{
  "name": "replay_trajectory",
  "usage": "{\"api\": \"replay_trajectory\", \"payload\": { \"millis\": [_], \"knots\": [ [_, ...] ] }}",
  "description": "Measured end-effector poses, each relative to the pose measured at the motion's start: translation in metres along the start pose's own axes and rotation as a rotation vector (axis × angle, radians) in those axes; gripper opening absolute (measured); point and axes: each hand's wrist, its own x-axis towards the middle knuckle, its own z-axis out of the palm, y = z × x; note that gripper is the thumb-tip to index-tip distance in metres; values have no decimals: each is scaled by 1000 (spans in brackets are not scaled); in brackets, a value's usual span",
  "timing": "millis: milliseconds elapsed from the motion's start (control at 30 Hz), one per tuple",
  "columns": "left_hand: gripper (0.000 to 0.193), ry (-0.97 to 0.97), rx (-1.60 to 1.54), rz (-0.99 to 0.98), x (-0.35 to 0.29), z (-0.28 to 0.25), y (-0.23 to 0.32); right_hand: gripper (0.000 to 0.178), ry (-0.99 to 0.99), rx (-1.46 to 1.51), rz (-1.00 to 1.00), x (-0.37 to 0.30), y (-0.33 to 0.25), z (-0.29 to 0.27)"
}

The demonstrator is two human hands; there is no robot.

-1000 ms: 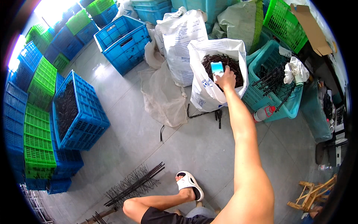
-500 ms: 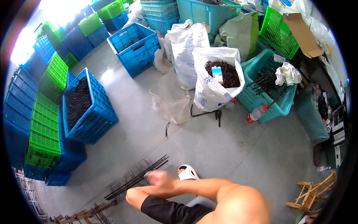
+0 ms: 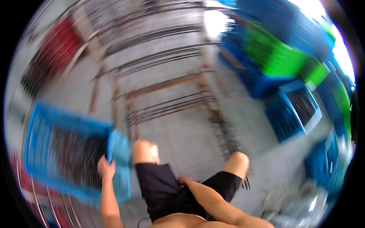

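My left hand (image 3: 105,167) is at the near right end of a blue plastic crate (image 3: 68,117), its thumb apart from the fingers. Dark, thin pieces (image 3: 74,152) fill the crate's bottom, blurred by motion. I cannot tell whether the hand touches the crate's wall or its contents. My right hand (image 3: 185,180) rests low between my thighs, fingers curled; what is in them is hidden. A few thin dark tips show just beside it, and several dark rod ends (image 3: 246,184) stick out past my right knee.
Ahead stands a low wooden frame (image 3: 163,85) with dark rods laid across it. Blue and green crates (image 3: 283,62) are stacked at the far right, near another blue crate of dark pieces (image 3: 300,104). Something red (image 3: 62,43) is at the far left. Clear plastic bags (image 3: 300,205) lie near right.
My view has swung left, away from the white sacks to the wooden frame and left-hand crate. My left hand has come into view at that crate; my right hand now lies between my thighs.
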Motion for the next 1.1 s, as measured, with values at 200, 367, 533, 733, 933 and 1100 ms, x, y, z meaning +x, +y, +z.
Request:
{"api": "replay_trajectory", "payload": {
  "millis": [200,367,533,733,933,1100],
  "knots": [
    [58,-144,-208,-214,-14,40,-49,42,-164,-1,-2,69,28,68],
    [37,-91,46,-194,-4,46,-32,38,-269,44,9,96,45,67],
    [34,-82,-2,-251,31,76,-34,35,-214,127,24,109,33,15],
    [31,-78,-116,-368,101,94,-42,32,-101,138,-28,114,19,-33],
    [33,-13,-106,-299,112,95,-13,26,513,656,-515,102,13,-138],
    [42,191,27,-211,97,88,-35,20,816,1253,-547,-1,-39,-287]
  ]
}}
